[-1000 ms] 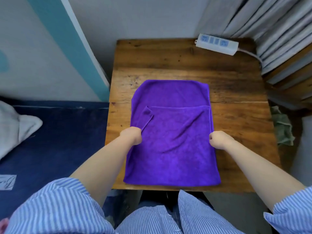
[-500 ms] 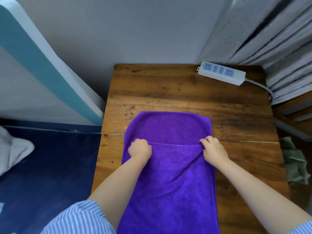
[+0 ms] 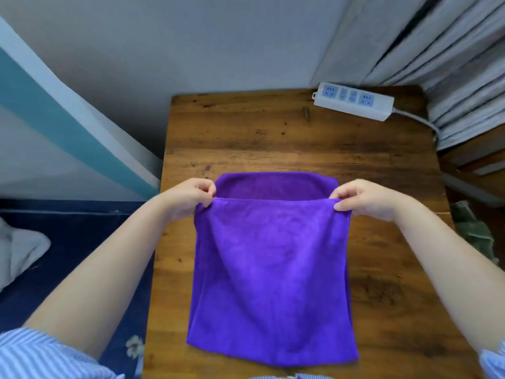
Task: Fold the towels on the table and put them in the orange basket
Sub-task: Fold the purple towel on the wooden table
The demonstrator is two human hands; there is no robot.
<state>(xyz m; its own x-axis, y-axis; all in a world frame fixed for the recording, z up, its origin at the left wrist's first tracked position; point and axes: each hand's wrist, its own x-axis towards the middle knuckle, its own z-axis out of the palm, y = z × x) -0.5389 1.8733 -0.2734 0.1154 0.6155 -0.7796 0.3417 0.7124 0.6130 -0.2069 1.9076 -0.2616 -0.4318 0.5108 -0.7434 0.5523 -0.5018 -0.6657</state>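
Two corners of the purple towel (image 3: 273,269) pinched up, one in my left hand (image 3: 188,196), one in my right hand (image 3: 366,199), wooden table (image 3: 246,138) beneath, unlabelled white power strip (image 3: 354,101) at the back

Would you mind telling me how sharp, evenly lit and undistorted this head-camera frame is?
Head view: soft even light, no glare; purple towel and power strip fairly sharp; both hands slightly soft; wide-angle bends the table edges and curtains.
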